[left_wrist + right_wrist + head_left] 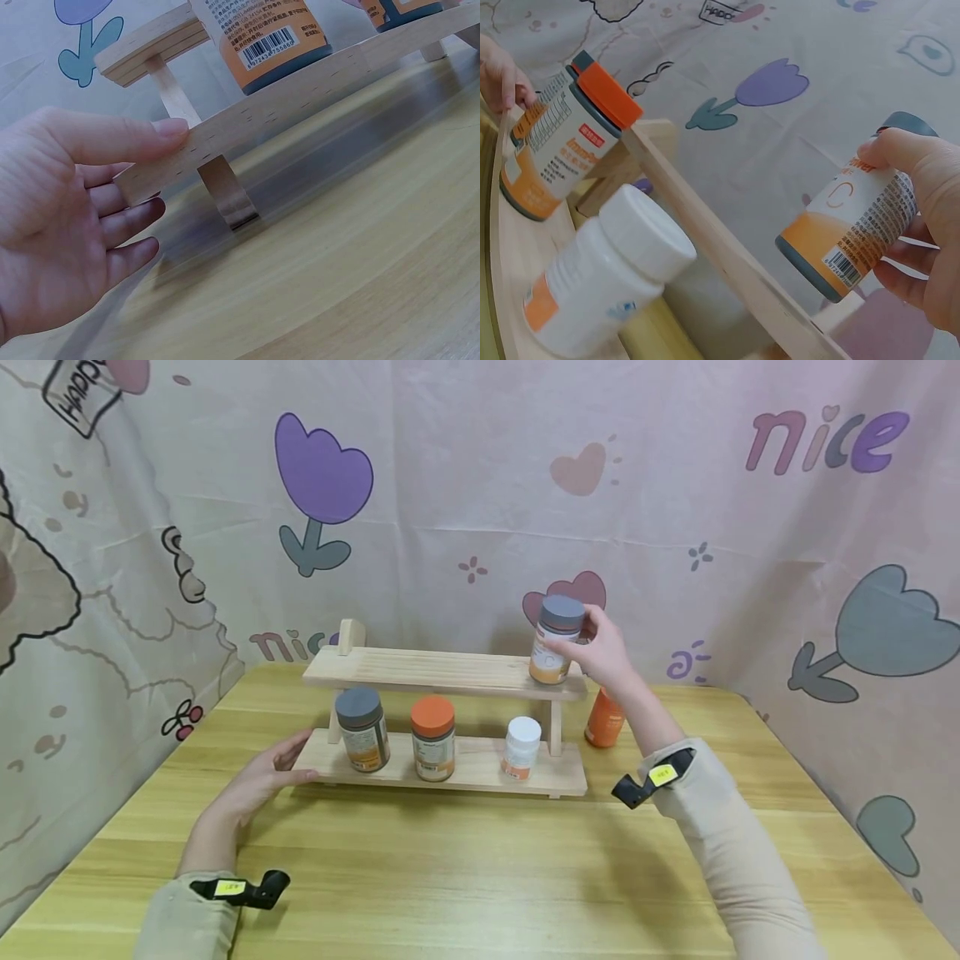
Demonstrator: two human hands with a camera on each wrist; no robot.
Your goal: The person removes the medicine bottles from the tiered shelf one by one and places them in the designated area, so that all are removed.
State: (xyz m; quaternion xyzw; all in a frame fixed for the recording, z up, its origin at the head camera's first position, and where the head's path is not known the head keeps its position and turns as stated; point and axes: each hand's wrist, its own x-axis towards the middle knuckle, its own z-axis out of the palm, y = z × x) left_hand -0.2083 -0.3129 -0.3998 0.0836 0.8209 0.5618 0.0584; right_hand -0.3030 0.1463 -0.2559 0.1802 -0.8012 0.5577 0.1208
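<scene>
My right hand [606, 653] grips a grey-lidded supplement bottle [550, 647] with an orange-and-white label, at the right end of the upper board of a two-tier wooden rack [442, 667]. In the right wrist view the thumb lies across the bottle's label [859, 206] and the fingers go round behind it. My left hand [264, 777] holds the left end of the lower board [247, 124], thumb along its front edge and fingers around the end. A second grey-lidded bottle [362, 731], an orange-lidded bottle [433, 739] and a small white bottle [522, 747] stand upright on that board.
An orange bottle [604, 720] stands on the wooden table [480, 877] just right of the rack, partly behind my right wrist. A printed cloth [465, 485] hangs behind the table and along both sides.
</scene>
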